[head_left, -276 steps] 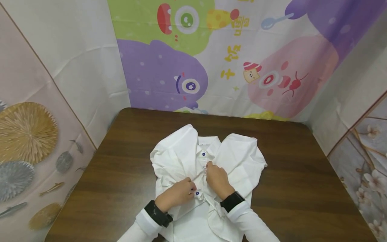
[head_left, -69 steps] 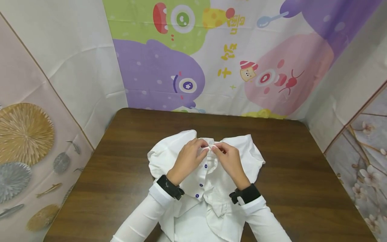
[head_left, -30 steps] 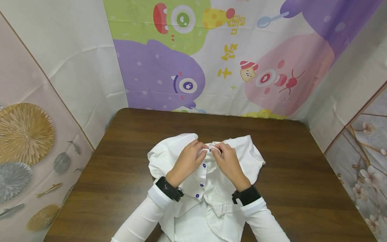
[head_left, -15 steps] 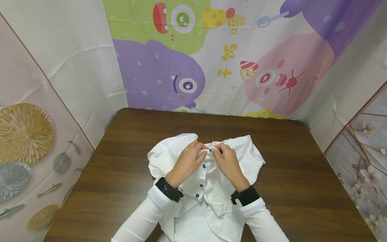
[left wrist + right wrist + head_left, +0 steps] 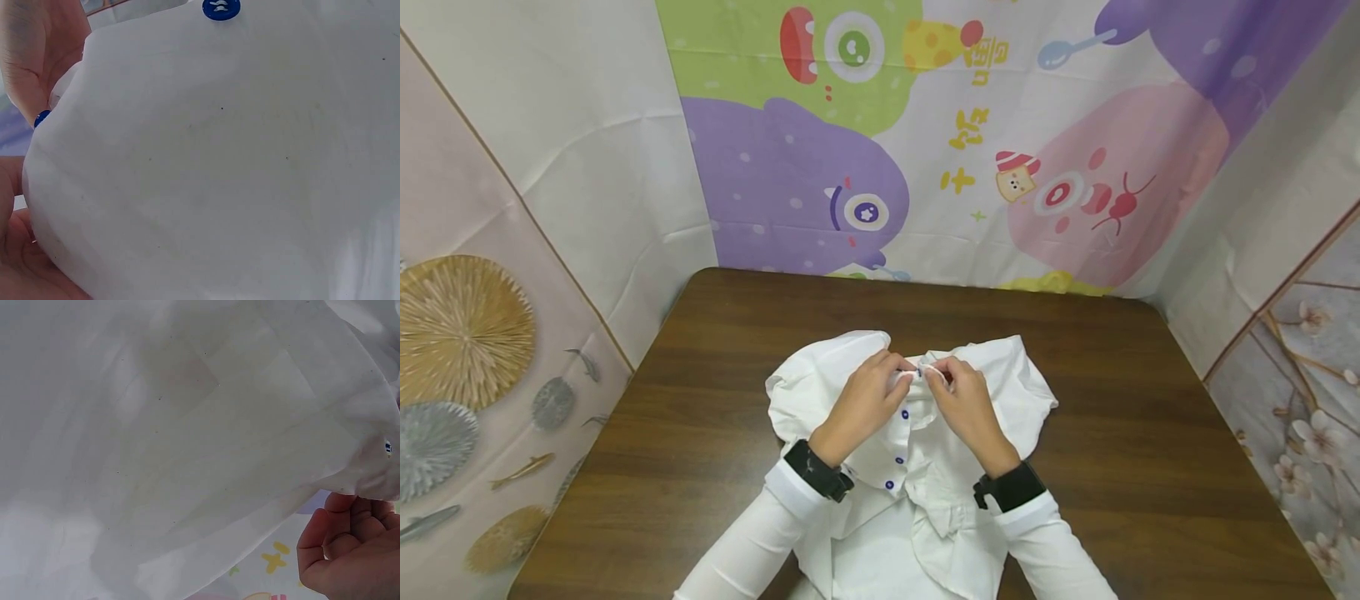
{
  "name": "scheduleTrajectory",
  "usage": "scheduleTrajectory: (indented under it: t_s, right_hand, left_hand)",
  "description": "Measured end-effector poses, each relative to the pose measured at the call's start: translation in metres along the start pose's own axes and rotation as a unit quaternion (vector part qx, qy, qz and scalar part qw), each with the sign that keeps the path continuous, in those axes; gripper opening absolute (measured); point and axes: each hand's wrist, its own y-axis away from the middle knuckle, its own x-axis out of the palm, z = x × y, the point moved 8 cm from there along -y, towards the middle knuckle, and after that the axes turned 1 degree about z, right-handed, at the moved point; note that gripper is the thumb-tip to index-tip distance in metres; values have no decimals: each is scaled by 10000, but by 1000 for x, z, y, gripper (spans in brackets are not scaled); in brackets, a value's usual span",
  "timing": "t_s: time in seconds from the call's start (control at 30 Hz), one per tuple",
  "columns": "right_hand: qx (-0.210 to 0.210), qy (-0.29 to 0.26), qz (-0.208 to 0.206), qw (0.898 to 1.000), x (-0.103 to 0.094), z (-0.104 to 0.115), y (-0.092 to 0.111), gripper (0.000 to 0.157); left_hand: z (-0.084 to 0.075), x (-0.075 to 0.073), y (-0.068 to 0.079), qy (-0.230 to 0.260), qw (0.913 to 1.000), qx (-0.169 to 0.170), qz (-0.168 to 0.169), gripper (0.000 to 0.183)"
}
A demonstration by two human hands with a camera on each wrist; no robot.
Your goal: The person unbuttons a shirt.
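A white button-up shirt (image 5: 827, 375) lies front up, collar away from me, sleeves folded in over the chest. At its collar my left hand (image 5: 865, 400) pinches one side of the collar band between thumb and fingers. Opposite it, my right hand (image 5: 966, 408) pinches the other side. A small blue button (image 5: 919, 372) shows between the two sets of fingertips, and in the left wrist view the same button (image 5: 42, 119) sits at the cloth's edge. Lower on the placket are more blue buttons (image 5: 906, 414). The fingertips are partly hidden by cloth in the right wrist view.
The shirt lies on a dark brown wooden table (image 5: 1112, 375) with rounded back corners. Behind it hangs a cartoon-printed cloth (image 5: 970, 275); patterned panels flank both sides. Black bands (image 5: 818, 468) with cameras sit on both wrists.
Earlier the hands were lower on the shirt front, the left by a lower button; both moved up to the collar. The collar button has since come into view between the fingertips; the last second shows only slight finger shifts.
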Motion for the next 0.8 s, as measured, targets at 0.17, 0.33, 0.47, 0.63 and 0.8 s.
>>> scheduleTrajectory:
  t_s: [0.17, 0.33, 0.47, 0.63, 0.8]
  right_hand:
    - [73, -76, 92, 9999, 1, -2, 1, 14]
    - [43, 61, 195, 9998, 3, -5, 3, 11]
    - [-28, 294, 279, 9992, 6, -6, 6, 9]
    - [-171, 626, 430, 9970, 13, -8, 11, 8]
    - [-292, 878, 674, 9934, 24, -12, 18, 7]
  left_hand:
    - [1, 0, 1, 15, 10000, -17, -17, 9]
    - [6, 0, 4, 9, 9999, -143, 67, 10]
    - [12, 2, 8, 29, 9994, -275, 206, 11]
    - [18, 4, 15, -12, 9988, -358, 339, 11]
    - [23, 8, 22, -168, 9982, -308, 482, 10]
